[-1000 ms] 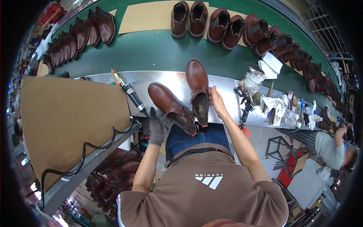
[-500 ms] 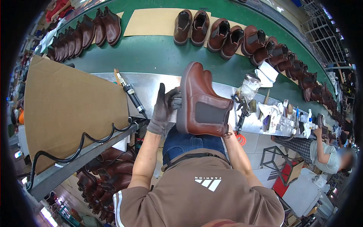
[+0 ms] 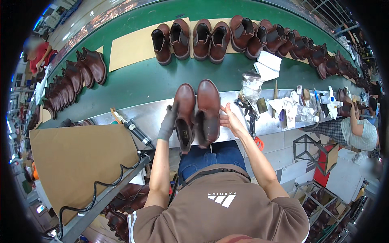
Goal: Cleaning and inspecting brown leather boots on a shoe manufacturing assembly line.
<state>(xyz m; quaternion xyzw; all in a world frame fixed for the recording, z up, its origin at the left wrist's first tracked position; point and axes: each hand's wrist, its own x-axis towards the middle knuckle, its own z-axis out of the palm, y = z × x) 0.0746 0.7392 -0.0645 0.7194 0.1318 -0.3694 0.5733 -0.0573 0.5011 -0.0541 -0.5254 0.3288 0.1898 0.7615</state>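
Observation:
A pair of brown leather ankle boots sits before me at the metal edge of the bench, toes pointing away and openings up. My left hand (image 3: pixel 167 124), in a grey glove, is closed against the outer side of the left boot (image 3: pixel 185 99). My bare right hand (image 3: pixel 231 120) holds the outer side of the right boot (image 3: pixel 209 97), its thumb raised and its fingertips partly hidden by the boot. Dark elastic shows at the shaft of the right boot. Whether the soles touch the metal is hard to see.
Finished-looking boots (image 3: pixel 181 38) line the green bench (image 3: pixel 137 83) on tan card. A spray gun (image 3: pixel 252 121) lies to the right, near bottles (image 3: pixel 306 114) and rags. To the left are a black-and-silver tool (image 3: pixel 137 131), a cardboard sheet (image 3: pixel 81 162) and a coiled black cable (image 3: pixel 95 192).
The boots have turned from side-on to toes away, and both now show side by side. My right hand has come into view at the right boot. The view has shifted.

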